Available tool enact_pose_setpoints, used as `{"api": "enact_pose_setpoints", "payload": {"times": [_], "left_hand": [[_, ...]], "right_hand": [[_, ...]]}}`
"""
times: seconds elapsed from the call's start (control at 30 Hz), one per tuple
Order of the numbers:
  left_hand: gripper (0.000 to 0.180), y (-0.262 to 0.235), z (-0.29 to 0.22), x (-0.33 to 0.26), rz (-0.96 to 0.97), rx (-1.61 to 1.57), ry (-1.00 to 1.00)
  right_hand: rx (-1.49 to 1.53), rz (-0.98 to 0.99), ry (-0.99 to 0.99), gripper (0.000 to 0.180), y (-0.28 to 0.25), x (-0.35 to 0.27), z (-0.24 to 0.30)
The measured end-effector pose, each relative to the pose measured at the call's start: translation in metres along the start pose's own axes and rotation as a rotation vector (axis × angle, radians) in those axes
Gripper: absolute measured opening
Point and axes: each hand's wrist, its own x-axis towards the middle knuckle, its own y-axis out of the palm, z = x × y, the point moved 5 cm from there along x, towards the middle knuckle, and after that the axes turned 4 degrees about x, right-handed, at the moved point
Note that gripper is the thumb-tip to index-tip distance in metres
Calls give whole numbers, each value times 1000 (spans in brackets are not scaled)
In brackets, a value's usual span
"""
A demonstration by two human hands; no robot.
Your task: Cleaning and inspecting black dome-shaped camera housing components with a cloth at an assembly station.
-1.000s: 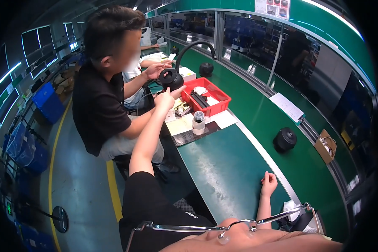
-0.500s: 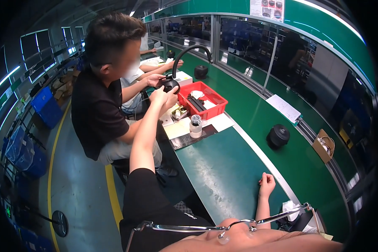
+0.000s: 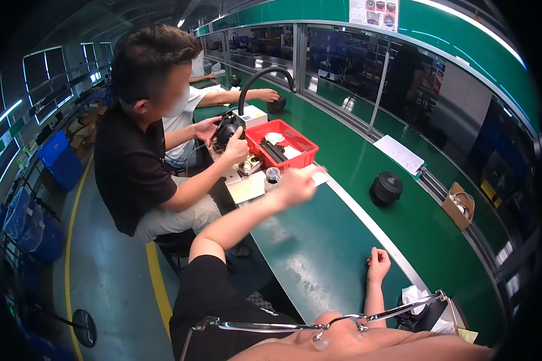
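The green belt [image 3: 424, 225] runs long and smooth on your right, beyond a pale metal strip. Your surface [image 3: 319, 246] is a dull teal, with scuffed, whitish patches down its middle. The co-worker [image 3: 129, 153] on your left, in a dark shirt, has both hands on a black part [image 3: 224, 129], rounded and glossy. The tray [image 3: 301, 160] is bright red, rectangular and open-topped; black bars and white pieces lie in it. The black pot [image 3: 386, 188] on the belt is squat and round, with a ringed top. The jar [image 3: 272, 178] near the tray is small and see-through, with something dark showing in its upper part.

Your left fingers [image 3: 308, 180] are in the air over the far end of the surface, blurred; you cannot tell how far apart they are, and nothing shows in them. The tray lies just beyond them, the black part farther off to the left. The jar is just left of them, its lower part hidden behind your hand. Your right fingers [image 3: 377, 254] curl loosely inward near the surface's right edge, with nothing visible in them; the pot sits beyond them, well apart.
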Motion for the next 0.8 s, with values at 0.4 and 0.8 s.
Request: {"api": "enact_pose_setpoints", "payload": {"times": [0.4, 0.8], "left_hand": [[34, 256, -78, -56, 279, -1041, -434], [34, 254, -85, -71, 304, -870, -227]], "right_hand": [[264, -175, 84, 21, -17, 0, -6], [180, -139, 87, 22, -19, 2, -9]]}}
